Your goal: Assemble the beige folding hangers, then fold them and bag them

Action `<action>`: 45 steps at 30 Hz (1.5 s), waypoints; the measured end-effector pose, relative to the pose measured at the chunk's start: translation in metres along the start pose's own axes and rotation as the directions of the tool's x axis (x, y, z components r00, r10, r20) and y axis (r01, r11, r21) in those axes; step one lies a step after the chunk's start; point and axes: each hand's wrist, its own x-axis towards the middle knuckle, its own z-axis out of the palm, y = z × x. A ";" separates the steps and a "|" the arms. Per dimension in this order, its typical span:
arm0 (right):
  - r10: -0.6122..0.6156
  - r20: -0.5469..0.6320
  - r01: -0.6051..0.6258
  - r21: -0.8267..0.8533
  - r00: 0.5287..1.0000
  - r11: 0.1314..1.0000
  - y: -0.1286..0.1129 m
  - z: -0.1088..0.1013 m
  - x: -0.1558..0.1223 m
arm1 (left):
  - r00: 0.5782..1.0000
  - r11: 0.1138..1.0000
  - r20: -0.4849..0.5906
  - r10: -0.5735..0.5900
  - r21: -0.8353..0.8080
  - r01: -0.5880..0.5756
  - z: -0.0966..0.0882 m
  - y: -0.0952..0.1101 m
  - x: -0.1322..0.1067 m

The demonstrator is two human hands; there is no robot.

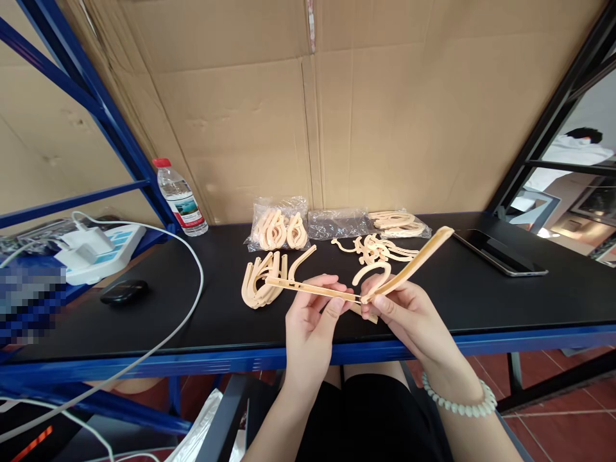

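Bare hands meet over the near edge of a black bench (505, 295), a beaded bracelet (459, 401) on the right wrist. Left hand (310, 321) is pinched on a straight beige strip (308, 288) that runs level off to the left; right hand (409, 314) is pinched on a longer curved piece (414, 262) that rises up and away to the right. Both parts are held just above the bench, and their inner ends touch between the two thumbs, so the work in hand looks like mating one end into the other. Whether the joint is already seated cannot be told, since the fingers cover it. By this view, the next move calls for keeping the two ends in line and pressing them together firmly without bending the thin plastic.

Behind the hands lie a pile (260, 282) of like parts on the left and loose hooks (380, 250) in the middle. Farther back are three clear bags (279, 228), two with more parts, one nearly flat. A water bottle (180, 196) stands at the back left, near a white cable (192, 256) and a power strip (96, 250). A tablet (500, 253) lies flat at the right. Cardboard (385, 115) walls the bench behind.
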 end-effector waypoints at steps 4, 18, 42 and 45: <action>0.024 -0.012 -0.024 0.017 1.000 1.000 -0.001 0.001 0.001 | 0.999 0.999 0.024 0.027 0.022 -0.028 0.000 -0.002 0.001; 0.080 0.043 -0.082 0.033 0.996 0.996 0.004 -0.003 0.000 | 0.996 0.989 0.050 0.073 0.124 -0.079 0.004 0.003 -0.001; -0.093 -0.065 0.080 -0.171 0.994 0.982 0.002 0.009 -0.004 | 0.996 0.990 -0.065 0.065 0.132 -0.056 0.005 -0.002 -0.004; -0.117 -0.071 0.103 -0.184 0.991 0.978 0.003 0.010 -0.003 | 0.993 0.989 -0.096 0.068 0.138 -0.055 0.004 -0.004 -0.004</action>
